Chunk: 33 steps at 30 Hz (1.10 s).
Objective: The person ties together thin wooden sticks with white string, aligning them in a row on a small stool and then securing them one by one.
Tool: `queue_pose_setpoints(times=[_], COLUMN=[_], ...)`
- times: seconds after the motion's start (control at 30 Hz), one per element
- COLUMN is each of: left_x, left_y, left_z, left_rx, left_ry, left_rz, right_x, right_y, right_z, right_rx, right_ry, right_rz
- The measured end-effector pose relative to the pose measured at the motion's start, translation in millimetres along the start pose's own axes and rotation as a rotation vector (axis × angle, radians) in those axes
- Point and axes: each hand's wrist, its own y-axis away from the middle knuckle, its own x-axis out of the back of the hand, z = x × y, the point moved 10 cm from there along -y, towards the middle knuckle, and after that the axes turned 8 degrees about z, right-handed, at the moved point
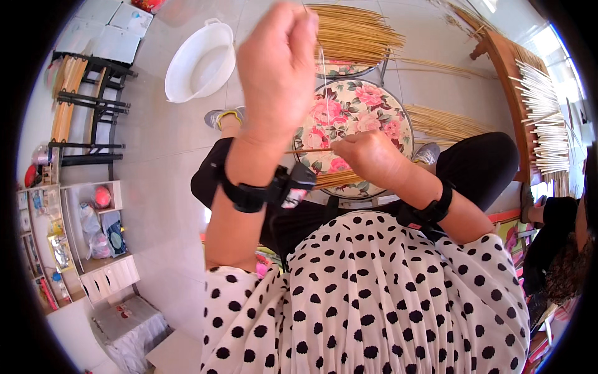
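Observation:
My left hand (280, 68) is raised high, its fingers closed in a fist; what is inside them is hidden. A thin white thread (325, 81) runs down beside that hand, over a round stool (392, 112) with a pink flower cover. Lower and to the right, my right hand (372, 156) pinches a thin brown stick (311, 150) that points left over the stool. More thin sticks (336, 181) lie along the stool's near edge. Beyond my left hand, a big bundle of yellow-brown sticks (355, 34) rests on a second flowered seat (342, 68).
A white plastic basin (202, 62) stands on the tiled floor at far left. Loose sticks (445, 124) lie on the floor right of the stool. A wooden bench (507, 93) bears pale sticks (542, 118). Shelves (99, 218) line the left, and another person (554, 230) sits at right.

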Motion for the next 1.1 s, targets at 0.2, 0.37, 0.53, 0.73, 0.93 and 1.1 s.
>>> queue_pose_setpoints(times=[0.2,0.37,0.53,0.73,0.93,1.1], left_x=[40,188,5,-81,-108,-104], left_y=[-47,-104,46,126,140,135], left_z=[-57,-82,-73,-99,-115,-122], left_rx=[0.531,0.280,0.437,0.349,0.358,0.301], left_ry=[0.896,0.353,0.128,-0.070,-0.221,-0.276], left_rz=[-0.228,0.263,-0.580,-0.962,-1.187,-1.079], right_x=[-4,-5,-4,0,-1,3], right_y=[10,11,13,10,10,7], right_z=[43,41,43,36,34,34], right_rx=[-0.081,-0.083,-0.062,-0.053,-0.060,-0.043], right_ry=[0.047,0.017,0.080,0.061,0.112,0.077], right_rz=[0.041,0.069,0.048,0.041,0.026,0.077])
